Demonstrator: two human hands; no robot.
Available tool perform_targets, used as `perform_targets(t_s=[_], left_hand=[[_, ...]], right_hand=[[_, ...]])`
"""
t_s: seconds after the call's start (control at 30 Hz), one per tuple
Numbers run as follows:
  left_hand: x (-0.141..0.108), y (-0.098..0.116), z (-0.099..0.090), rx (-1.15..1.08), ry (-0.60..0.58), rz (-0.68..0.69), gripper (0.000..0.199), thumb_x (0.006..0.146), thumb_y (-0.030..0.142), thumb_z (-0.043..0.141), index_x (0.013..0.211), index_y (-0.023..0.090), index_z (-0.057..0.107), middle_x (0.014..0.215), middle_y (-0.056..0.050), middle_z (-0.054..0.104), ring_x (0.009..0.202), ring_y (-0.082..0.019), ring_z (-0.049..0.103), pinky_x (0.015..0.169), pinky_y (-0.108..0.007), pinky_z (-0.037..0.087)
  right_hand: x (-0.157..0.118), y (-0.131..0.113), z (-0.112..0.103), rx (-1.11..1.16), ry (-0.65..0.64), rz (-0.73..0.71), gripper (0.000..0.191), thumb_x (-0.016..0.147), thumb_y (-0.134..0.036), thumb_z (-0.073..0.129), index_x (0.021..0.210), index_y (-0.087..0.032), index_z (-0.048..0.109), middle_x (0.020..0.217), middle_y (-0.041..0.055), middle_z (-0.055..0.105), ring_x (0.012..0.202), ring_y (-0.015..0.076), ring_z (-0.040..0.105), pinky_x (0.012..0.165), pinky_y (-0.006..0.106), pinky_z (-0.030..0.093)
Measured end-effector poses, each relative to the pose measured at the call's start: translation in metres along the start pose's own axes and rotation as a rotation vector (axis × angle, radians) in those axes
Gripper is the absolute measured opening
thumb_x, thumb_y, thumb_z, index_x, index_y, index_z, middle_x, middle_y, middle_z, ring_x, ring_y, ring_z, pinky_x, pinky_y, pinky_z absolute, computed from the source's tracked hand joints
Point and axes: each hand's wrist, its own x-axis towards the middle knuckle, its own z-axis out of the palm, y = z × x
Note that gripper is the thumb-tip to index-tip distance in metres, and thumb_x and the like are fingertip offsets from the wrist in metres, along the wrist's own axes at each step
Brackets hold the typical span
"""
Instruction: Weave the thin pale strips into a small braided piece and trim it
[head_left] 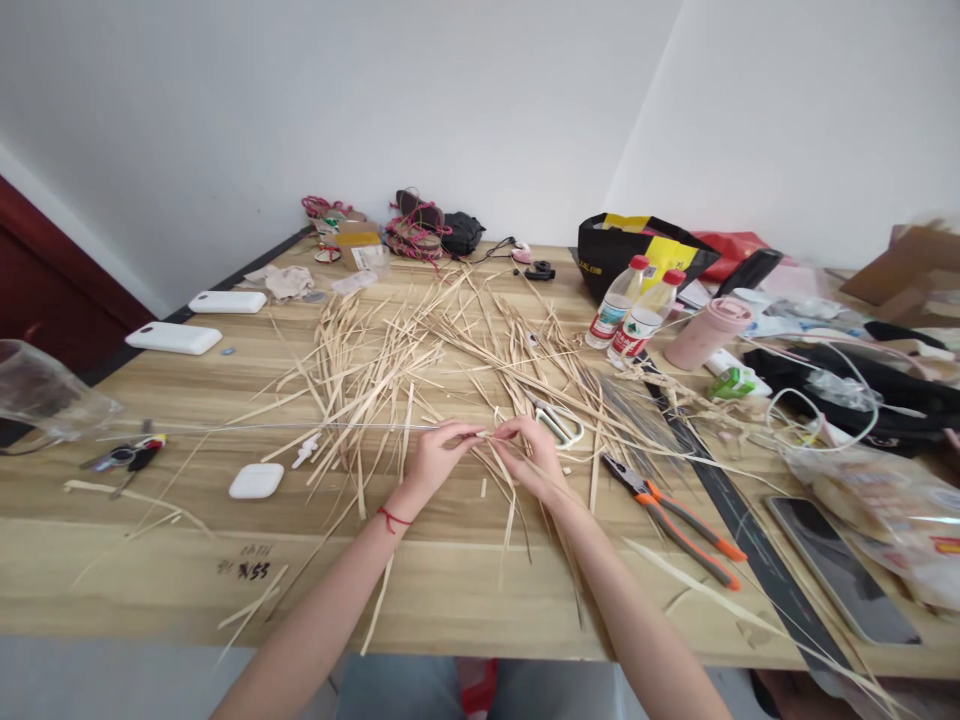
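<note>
My left hand [437, 458], with a red string bracelet [393, 519] at its wrist, pinches a thin, pale wire [255, 430] that runs far out to the left above the table. My right hand [534, 450] has its fingers closed on flat straw strips [511, 515], whose ends hang toward the table's front edge. Both sets of fingertips meet at the wire's right end; the exact join between them is too small to make out. Just beyond the hands spreads a loose heap of straw strips [375, 365]. Scissors [559, 424] with pale handles lie by my right hand.
Orange-and-grey pliers [671, 520] lie to the right, with a phone [840, 570] farther over. Two water bottles [634, 315], a pink cup [709, 332] and a black-yellow bag [637, 250] stand behind. A white case [256, 481], keys [131, 455] and a clear plastic cup [49, 390] are left.
</note>
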Motion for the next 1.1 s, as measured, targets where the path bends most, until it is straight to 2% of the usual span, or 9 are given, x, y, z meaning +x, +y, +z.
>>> perform_targets(t_s=[0.3, 0.53, 0.67, 1.1], left_hand=[[0.0011, 0.0024, -0.0002, 0.006, 0.005, 0.004, 0.019, 0.074, 0.031, 0.066, 0.087, 0.019, 0.07, 0.086, -0.006, 0.071, 0.084, -0.019, 0.064, 0.081, -0.033, 0.051], [0.0019, 0.0039, -0.0003, -0.006, -0.011, -0.043, 0.02, 0.074, 0.033, 0.065, 0.087, 0.019, 0.07, 0.089, -0.007, 0.071, 0.086, -0.02, 0.065, 0.082, -0.034, 0.052], [0.0027, 0.0018, 0.0006, -0.056, -0.022, -0.097, 0.023, 0.073, 0.034, 0.065, 0.089, 0.018, 0.069, 0.092, -0.007, 0.071, 0.083, -0.02, 0.066, 0.079, -0.033, 0.054], [0.0008, -0.0041, 0.0038, -0.106, 0.003, -0.143, 0.024, 0.072, 0.035, 0.067, 0.087, 0.017, 0.07, 0.089, -0.008, 0.071, 0.08, -0.02, 0.067, 0.078, -0.035, 0.055]], right_hand=[[0.0, 0.0022, 0.0, 0.006, 0.003, 0.001, 0.008, 0.076, -0.029, 0.06, 0.077, -0.022, 0.058, 0.075, 0.0029, 0.061, 0.07, 0.0168, 0.056, 0.069, 0.031, 0.045], [0.0015, 0.0019, -0.0046, 0.04, -0.011, 0.001, 0.011, 0.076, -0.031, 0.061, 0.082, -0.022, 0.059, 0.08, 0.0044, 0.062, 0.074, 0.0182, 0.056, 0.072, 0.033, 0.045], [0.0032, 0.0001, -0.0073, 0.064, 0.002, 0.056, 0.014, 0.076, -0.034, 0.061, 0.081, -0.022, 0.059, 0.079, 0.0044, 0.063, 0.074, 0.0188, 0.057, 0.072, 0.034, 0.045], [0.0006, 0.0072, -0.0012, 0.053, 0.03, 0.057, 0.018, 0.075, -0.039, 0.063, 0.077, -0.021, 0.059, 0.075, 0.0038, 0.062, 0.07, 0.0184, 0.055, 0.069, 0.033, 0.046]])
